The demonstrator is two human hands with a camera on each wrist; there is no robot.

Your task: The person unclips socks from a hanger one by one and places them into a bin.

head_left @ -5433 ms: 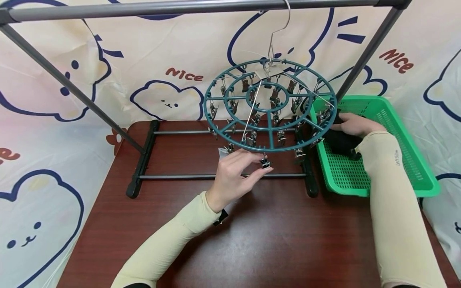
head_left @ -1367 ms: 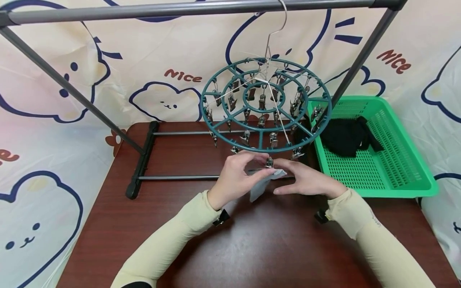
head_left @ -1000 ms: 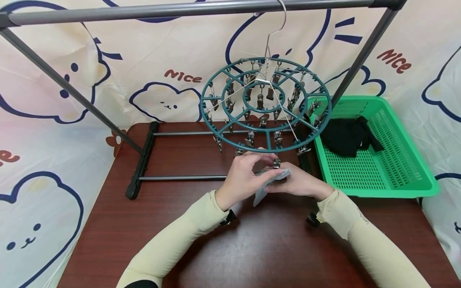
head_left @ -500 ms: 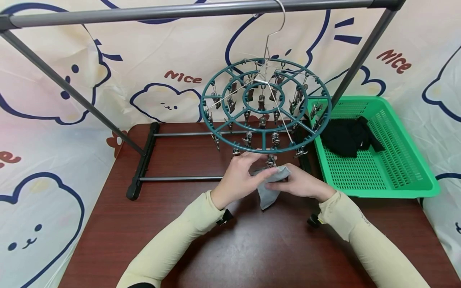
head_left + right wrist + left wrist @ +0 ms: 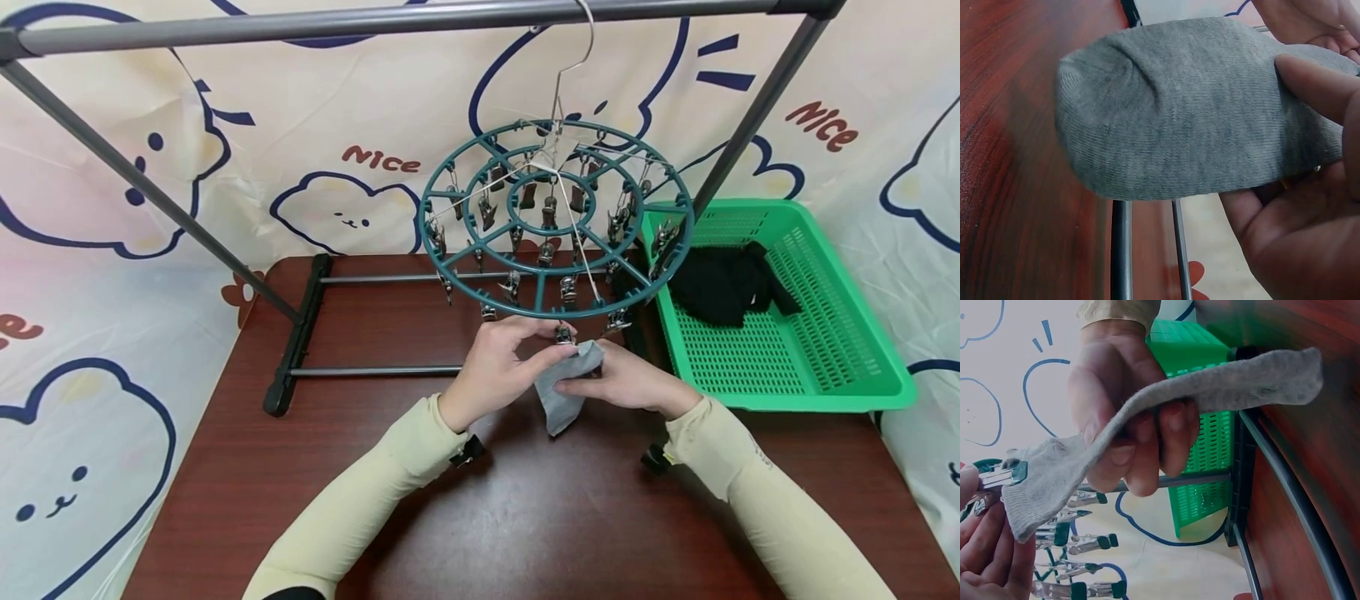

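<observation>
A grey sock [image 5: 561,407] hangs below the front rim of a round teal clip hanger [image 5: 539,292]. My left hand [image 5: 491,367] pinches a metal clip [image 5: 564,335] that hangs from this rim. In the left wrist view the clip's green-tipped end [image 5: 1018,472] overlaps the sock's cuff; whether it bites the fabric I cannot tell. My right hand [image 5: 633,379] grips the sock from the right, thumb on its near face and fingers behind. The right wrist view shows the sock's toe [image 5: 1104,112] sticking out flat beyond the thumb.
A grey metal rack [image 5: 390,23] carries the hanger by its hook, its feet on the brown table [image 5: 555,533]. Several other clips dangle around the rings. On the right, a green basket [image 5: 847,292] holds black cloth [image 5: 720,285].
My right hand has come from the black cloth in the basket to the sock. Over the last second, the sock has turned to show more of its face, while the hanger has swung slightly.
</observation>
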